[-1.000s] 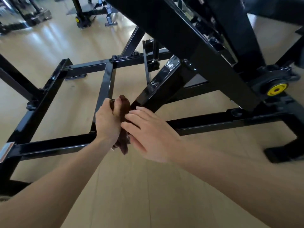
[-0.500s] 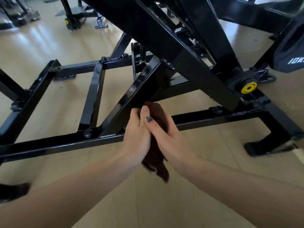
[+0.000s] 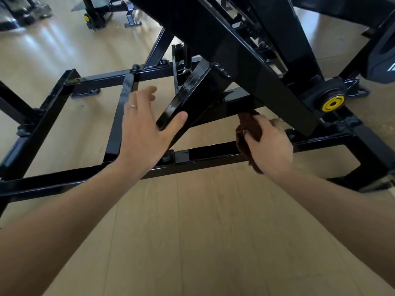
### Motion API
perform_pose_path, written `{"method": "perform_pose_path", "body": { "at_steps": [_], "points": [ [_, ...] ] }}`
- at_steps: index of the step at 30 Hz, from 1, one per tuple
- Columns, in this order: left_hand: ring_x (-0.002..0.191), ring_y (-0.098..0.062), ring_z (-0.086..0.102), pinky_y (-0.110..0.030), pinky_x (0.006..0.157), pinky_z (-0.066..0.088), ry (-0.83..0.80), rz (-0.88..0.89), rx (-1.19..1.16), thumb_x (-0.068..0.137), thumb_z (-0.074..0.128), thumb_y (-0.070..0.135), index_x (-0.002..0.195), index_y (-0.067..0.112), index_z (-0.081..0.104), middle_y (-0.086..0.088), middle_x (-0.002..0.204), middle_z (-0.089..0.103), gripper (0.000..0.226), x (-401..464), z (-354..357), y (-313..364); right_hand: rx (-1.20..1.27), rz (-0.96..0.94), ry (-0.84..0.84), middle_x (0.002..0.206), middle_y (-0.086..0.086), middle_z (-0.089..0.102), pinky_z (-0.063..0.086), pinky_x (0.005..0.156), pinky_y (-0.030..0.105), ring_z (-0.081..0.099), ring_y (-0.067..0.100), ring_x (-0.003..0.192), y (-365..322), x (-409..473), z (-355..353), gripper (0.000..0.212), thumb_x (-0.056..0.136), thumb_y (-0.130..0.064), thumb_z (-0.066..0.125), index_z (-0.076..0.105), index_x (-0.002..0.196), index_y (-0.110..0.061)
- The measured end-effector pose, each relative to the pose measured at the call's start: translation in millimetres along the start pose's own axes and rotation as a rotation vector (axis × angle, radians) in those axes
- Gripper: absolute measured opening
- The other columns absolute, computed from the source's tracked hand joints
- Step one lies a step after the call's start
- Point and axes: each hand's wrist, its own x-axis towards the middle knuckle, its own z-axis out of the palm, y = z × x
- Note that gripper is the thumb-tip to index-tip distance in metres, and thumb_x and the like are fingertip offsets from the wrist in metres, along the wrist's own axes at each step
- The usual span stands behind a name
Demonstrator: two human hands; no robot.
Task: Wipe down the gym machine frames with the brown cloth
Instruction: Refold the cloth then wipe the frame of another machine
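Our left hand (image 3: 143, 127) at left: fingers spread, released, thumb touching slanted black strut (image 3: 188, 99). Right of it, our right hand (image 3: 268, 144) grasping bunched brown cloth (image 3: 249, 127), just under big diagonal beam (image 3: 245, 50), whose long axis climbs far-left. Right hand nearer.

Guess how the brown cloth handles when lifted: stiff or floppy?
Probably floppy: the brown cloth bunches in the right hand, with a loose end hanging below the fist. Likely light, since one hand grips it easily. It seems unlikely to slip, being crumpled.
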Motion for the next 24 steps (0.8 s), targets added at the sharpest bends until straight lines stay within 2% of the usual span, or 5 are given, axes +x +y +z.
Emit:
{"method": "perform_pose_path", "body": {
  "at_steps": [2, 5, 11, 18, 24],
  "points": [
    [0.116, -0.017, 0.056, -0.032, 0.093, 0.049, -0.129, -0.055, -0.015, 0.088, 0.061, 0.064, 0.141, 0.021, 0.042, 0.002, 0.128, 0.057, 0.071, 2.7, 16.4, -9.9, -0.196, -0.057, -0.088, 0.133, 0.012, 0.046, 0.056, 0.090, 0.051, 0.053, 0.036, 0.118, 6.3, 5.0, 9.9, 0.055, 0.097, -0.052, 0.058, 0.045, 0.146, -0.031],
    [0.102, -0.014, 0.061, -0.019, 0.072, 0.046, -0.060, -0.008, -0.008, 0.086, 0.058, 0.068, 0.121, 0.027, 0.049, 0.009, 0.109, 0.062, 0.055, -0.2, 36.8, -24.1, -0.539, -0.116, -0.243, 0.150, 0.015, 0.034, 0.040, 0.106, 0.054, 0.035, 0.042, 0.136, 9.5, 0.3, 34.3, 0.075, 0.093, -0.077, 0.035, 0.028, 0.156, -0.036],
    [0.096, -0.015, 0.061, -0.036, 0.073, 0.057, 0.079, 0.029, -0.066, 0.082, 0.059, 0.075, 0.107, 0.037, 0.043, 0.010, 0.100, 0.059, 0.048, 3.5, 50.6, -31.3, -0.696, -0.174, -0.207, 0.153, 0.015, 0.038, 0.038, 0.107, 0.056, 0.038, 0.042, 0.135, 7.3, -4.9, 53.1, 0.057, 0.103, -0.055, 0.018, 0.026, 0.156, -0.036],
    [0.090, -0.020, 0.062, -0.036, 0.065, 0.053, 0.122, 0.071, -0.058, 0.085, 0.056, 0.077, 0.112, 0.022, 0.050, 0.002, 0.099, 0.062, 0.062, 6.8, 56.2, -39.6, -0.538, -0.709, -0.306, 0.146, 0.016, 0.044, 0.039, 0.104, 0.056, 0.043, 0.043, 0.129, -46.1, -41.2, 100.0, 0.063, 0.097, -0.058, 0.046, 0.039, 0.152, -0.028],
    [0.091, -0.019, 0.062, -0.035, 0.067, 0.052, 0.156, 0.062, -0.044, 0.085, 0.055, 0.078, 0.112, 0.021, 0.051, 0.003, 0.100, 0.062, 0.063, 5.0, 57.4, -39.2, -0.540, -0.801, -0.300, 0.145, 0.012, 0.050, 0.044, 0.103, 0.051, 0.049, 0.037, 0.128, -39.6, -27.6, 93.0, 0.056, 0.102, -0.053, 0.046, 0.042, 0.152, -0.029]
  ]
}}
